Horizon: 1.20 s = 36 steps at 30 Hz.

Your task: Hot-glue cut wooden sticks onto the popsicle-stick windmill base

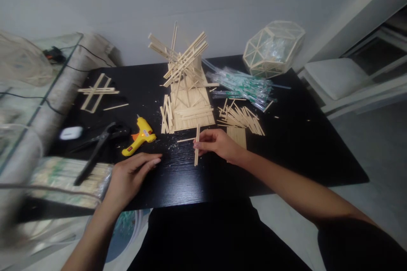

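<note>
My right hand (pixel 219 144) pinches a few thin wooden sticks (pixel 196 156), held upright side by side above the table's front half. Close to its fingertips, a single loose stick (pixel 185 140) lies on the black surface. My left hand (pixel 132 173) rests at the table's front edge, fingers stretched loosely forward with nothing visible in them. Just beyond it is a yellow glue gun (pixel 140 135) on its side. Behind both hands stands a windmill-like stick model (pixel 190 80) with crossed blades, on a base of sticks laid side by side.
Loose sticks (pixel 243 118) and a small stick panel (pixel 237 136) lie right of the model. Behind are plastic-wrapped packets (pixel 241 87) and a faceted frame (pixel 275 48). To the left are black-handled pliers (pixel 95 152), a white case (pixel 71 133), a crossed stick frame (pixel 97 92) and bagged sticks (pixel 63 178).
</note>
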Tool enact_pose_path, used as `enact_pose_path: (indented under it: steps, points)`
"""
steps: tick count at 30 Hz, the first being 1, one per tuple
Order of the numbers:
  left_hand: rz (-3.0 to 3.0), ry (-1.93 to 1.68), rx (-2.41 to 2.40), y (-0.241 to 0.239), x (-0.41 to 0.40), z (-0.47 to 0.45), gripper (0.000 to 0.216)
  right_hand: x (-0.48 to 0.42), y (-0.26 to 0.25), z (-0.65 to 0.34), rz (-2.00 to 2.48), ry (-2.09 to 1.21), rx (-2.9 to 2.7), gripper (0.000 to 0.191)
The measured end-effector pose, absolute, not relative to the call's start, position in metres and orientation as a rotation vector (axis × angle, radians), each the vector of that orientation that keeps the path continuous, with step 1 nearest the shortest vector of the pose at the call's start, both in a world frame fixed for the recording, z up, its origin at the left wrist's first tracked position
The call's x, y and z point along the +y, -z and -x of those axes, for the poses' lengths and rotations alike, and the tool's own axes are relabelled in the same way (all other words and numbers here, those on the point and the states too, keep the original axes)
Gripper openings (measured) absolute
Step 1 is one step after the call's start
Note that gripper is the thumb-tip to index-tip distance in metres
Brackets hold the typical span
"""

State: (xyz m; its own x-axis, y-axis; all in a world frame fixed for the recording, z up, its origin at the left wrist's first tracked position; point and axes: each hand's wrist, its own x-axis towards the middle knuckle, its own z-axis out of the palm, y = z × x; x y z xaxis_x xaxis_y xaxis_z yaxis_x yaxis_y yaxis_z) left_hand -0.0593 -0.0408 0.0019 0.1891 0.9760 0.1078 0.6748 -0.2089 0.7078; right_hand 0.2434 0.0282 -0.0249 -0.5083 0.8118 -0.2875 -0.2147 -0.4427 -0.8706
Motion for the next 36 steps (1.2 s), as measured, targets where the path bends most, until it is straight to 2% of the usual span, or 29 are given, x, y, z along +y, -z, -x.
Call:
enact_pose_path:
  steps: [7,13,16,22,25,28,32,36]
  points:
    - [-2.020,-0.799,1.616,-0.001,-0.029,0.056,0.050,0.029,0.027,-0.244,0.968,-1.995,-1.079,0.042]
    - [-1.997,-0.871,1.775,-0.014,-0.031,0.050,0.026,0.028,0.027,-0.245,0.964,-1.997,-1.081,0.041]
    - [-2.033,-0.817,1.816,-0.016,-0.030,0.048,0.033,0.028,0.027,-0.244,0.962,-1.996,-1.083,0.040]
    - [-2.173,-0.851,1.578,-0.012,-0.020,0.034,0.027,0.028,0.027,-0.244,0.958,-1.986,-1.089,0.041]
    - [-2.101,-0.859,1.638,-0.014,-0.019,0.025,0.023,0.028,0.027,-0.244,0.952,-1.988,-1.082,0.043]
    - [-2.094,-0.892,1.585,-0.018,-0.019,0.014,0.036,0.027,0.024,-0.244,0.938,-1.996,-1.094,0.042]
    - [-2.018,-0.906,1.471,-0.021,-0.016,-0.003,0.024,0.025,0.022,-0.244,0.898,-2.003,-1.143,0.040]
    - [-1.805,-0.905,1.395,-0.018,-0.012,-0.022,0.030,0.021,0.022,-0.243,0.840,-2.025,-1.191,0.038]
